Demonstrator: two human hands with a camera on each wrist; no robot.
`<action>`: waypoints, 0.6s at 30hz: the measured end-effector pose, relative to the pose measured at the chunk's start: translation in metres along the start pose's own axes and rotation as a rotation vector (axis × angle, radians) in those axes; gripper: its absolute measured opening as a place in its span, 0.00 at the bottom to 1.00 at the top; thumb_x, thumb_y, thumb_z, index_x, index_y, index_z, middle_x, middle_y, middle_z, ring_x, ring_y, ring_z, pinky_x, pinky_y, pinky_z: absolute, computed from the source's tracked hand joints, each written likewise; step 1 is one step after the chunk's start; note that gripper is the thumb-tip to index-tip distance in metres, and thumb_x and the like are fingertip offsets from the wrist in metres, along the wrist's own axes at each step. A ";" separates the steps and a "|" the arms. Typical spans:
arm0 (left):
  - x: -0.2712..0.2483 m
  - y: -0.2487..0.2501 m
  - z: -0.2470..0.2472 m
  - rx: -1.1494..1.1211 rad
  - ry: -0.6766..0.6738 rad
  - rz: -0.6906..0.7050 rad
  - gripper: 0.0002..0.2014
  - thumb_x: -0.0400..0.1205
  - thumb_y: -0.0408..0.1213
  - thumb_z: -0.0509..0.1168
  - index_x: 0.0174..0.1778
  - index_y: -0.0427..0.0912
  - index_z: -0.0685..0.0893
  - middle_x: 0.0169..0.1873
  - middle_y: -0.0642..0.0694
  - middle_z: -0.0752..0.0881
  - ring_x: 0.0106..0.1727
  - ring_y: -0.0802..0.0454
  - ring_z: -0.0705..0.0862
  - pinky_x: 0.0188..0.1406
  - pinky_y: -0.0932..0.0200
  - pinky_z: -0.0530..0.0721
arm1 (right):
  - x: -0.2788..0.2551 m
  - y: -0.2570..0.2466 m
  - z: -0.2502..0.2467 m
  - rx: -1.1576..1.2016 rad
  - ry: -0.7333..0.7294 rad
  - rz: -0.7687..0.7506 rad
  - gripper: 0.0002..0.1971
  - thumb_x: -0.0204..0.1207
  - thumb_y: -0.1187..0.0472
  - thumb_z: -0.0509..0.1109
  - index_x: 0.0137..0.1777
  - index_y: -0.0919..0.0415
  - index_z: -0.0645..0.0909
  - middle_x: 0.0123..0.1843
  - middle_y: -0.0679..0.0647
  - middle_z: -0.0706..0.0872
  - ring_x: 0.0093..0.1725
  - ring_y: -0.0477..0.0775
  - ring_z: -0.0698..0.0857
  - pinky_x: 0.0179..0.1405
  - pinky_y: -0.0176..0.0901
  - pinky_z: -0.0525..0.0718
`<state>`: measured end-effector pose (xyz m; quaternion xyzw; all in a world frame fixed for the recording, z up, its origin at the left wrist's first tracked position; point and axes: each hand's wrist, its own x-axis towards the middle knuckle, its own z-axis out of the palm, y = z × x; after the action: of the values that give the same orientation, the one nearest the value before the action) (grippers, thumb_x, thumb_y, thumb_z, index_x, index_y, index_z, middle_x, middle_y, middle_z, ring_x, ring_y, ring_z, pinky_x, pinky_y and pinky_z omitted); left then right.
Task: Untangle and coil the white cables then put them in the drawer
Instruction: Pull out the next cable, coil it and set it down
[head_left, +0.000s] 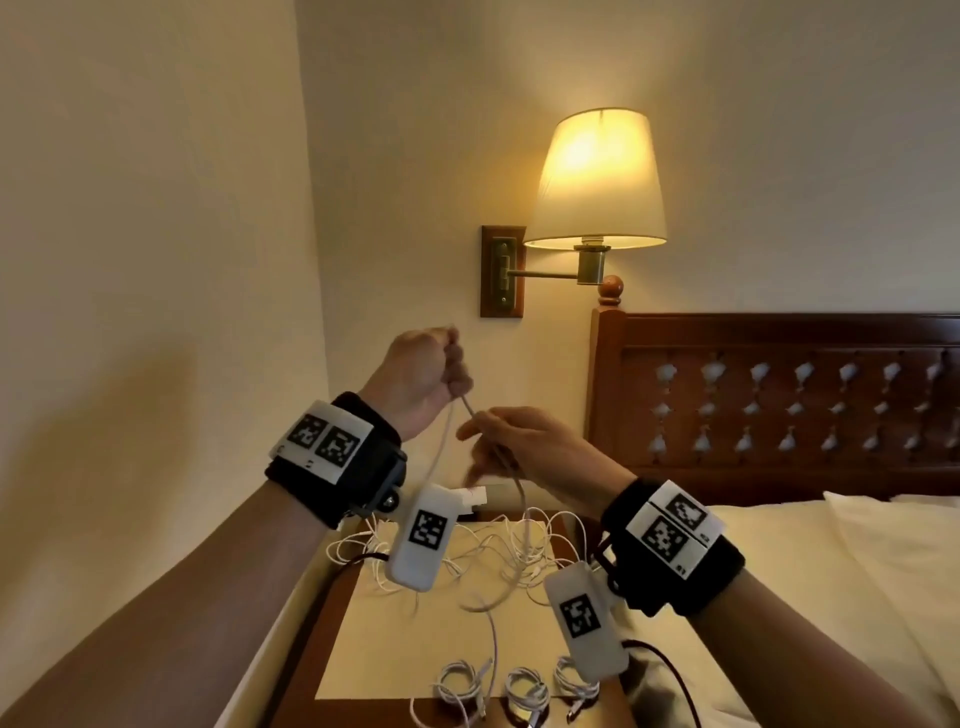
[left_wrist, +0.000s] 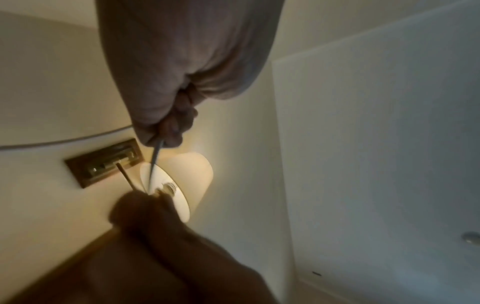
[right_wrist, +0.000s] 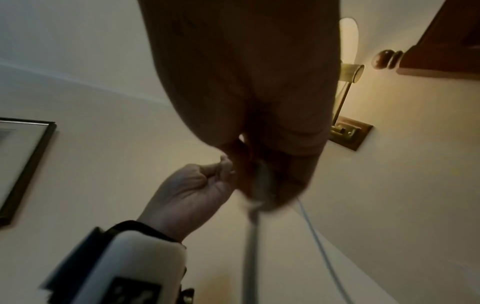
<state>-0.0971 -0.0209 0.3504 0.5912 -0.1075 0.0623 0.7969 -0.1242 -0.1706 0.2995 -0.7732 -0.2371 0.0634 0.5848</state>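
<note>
Up in front of the lamp (head_left: 597, 176), I'm gripping a white cable (head_left: 470, 408) in my closed left hand (head_left: 415, 376) while my right hand (head_left: 540, 452) is pinching it lower down; it is trailing to the tangle (head_left: 498, 551) on the nightstand (head_left: 384, 644), beside three coiled cables (head_left: 519, 686).

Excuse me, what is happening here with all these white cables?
A person is sorting them at a nightstand. The raised left hand grips one white cable, and the right hand pinches it lower down. A tangled pile lies beneath, and three coiled cables sit at the near edge.
</note>
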 end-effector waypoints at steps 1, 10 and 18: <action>0.001 0.003 -0.008 0.020 0.079 0.034 0.17 0.86 0.29 0.49 0.31 0.44 0.71 0.16 0.53 0.68 0.18 0.56 0.67 0.19 0.62 0.70 | -0.003 -0.001 0.001 0.066 0.004 0.014 0.17 0.89 0.53 0.54 0.52 0.63 0.81 0.31 0.51 0.74 0.28 0.46 0.76 0.28 0.36 0.76; 0.002 0.014 -0.101 0.510 0.488 0.101 0.11 0.85 0.28 0.56 0.50 0.26 0.82 0.32 0.33 0.79 0.31 0.42 0.83 0.34 0.55 0.85 | -0.023 -0.049 -0.022 -0.114 0.029 0.065 0.16 0.88 0.53 0.56 0.42 0.59 0.78 0.24 0.46 0.70 0.19 0.42 0.64 0.15 0.31 0.62; -0.047 0.008 -0.026 1.029 -0.101 0.506 0.14 0.90 0.41 0.53 0.54 0.50 0.86 0.43 0.63 0.88 0.45 0.63 0.85 0.53 0.61 0.81 | 0.020 -0.081 0.001 -0.446 0.133 0.014 0.16 0.88 0.56 0.56 0.39 0.58 0.77 0.31 0.50 0.72 0.26 0.46 0.68 0.22 0.35 0.66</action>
<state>-0.1421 0.0077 0.3396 0.8610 -0.2392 0.2669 0.3609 -0.1304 -0.1448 0.3789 -0.8874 -0.2010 -0.0375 0.4132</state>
